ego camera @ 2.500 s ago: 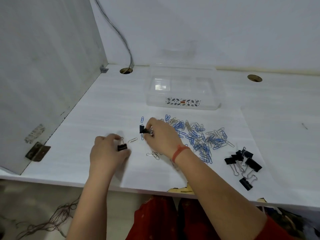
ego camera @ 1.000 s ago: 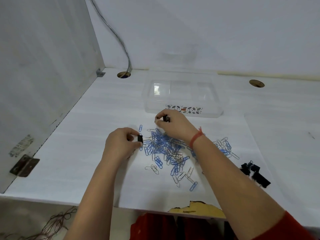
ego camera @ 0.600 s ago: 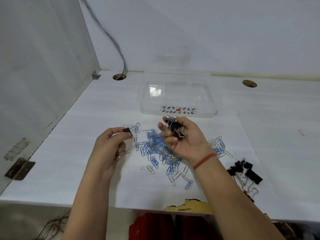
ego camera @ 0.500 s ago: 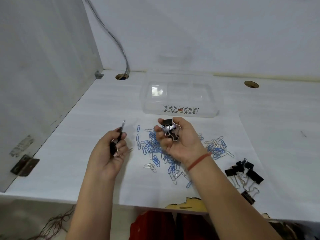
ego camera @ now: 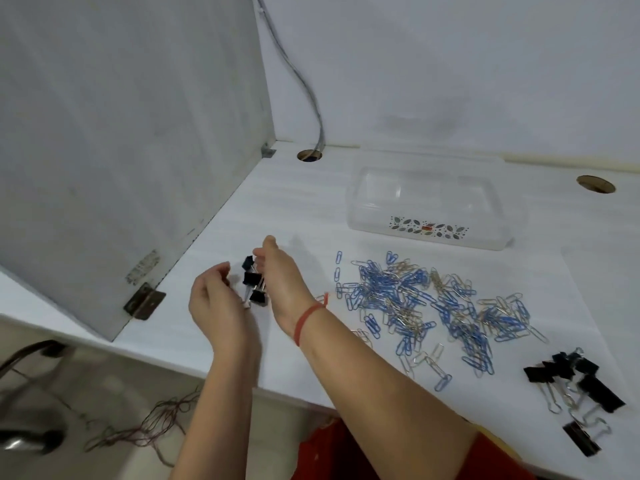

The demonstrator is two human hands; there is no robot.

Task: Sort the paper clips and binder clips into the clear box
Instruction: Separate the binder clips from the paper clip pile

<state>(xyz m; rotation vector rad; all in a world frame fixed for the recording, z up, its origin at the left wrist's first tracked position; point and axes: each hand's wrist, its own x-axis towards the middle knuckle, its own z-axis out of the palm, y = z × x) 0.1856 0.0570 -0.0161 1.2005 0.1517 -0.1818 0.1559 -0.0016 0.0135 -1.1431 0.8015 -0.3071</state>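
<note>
From the head view, the right hand (ego camera: 282, 282), a red thread at its wrist, pinches a small bunch of black binder clips with silver wire handles (ego camera: 254, 282) just above the white desk (ego camera: 277, 209). The left hand (ego camera: 216, 301) is cupped just beside them, fingers curled; whether it touches them is hard to tell. The clear rectangular plastic box with a leaf-pattern strip (ego camera: 429, 209) sits well beyond and looks empty. Blue and silver wire paper clips (ego camera: 433, 306) lie scattered near it. More loose black binder clips (ego camera: 575, 386) lie at the desk's right front.
</note>
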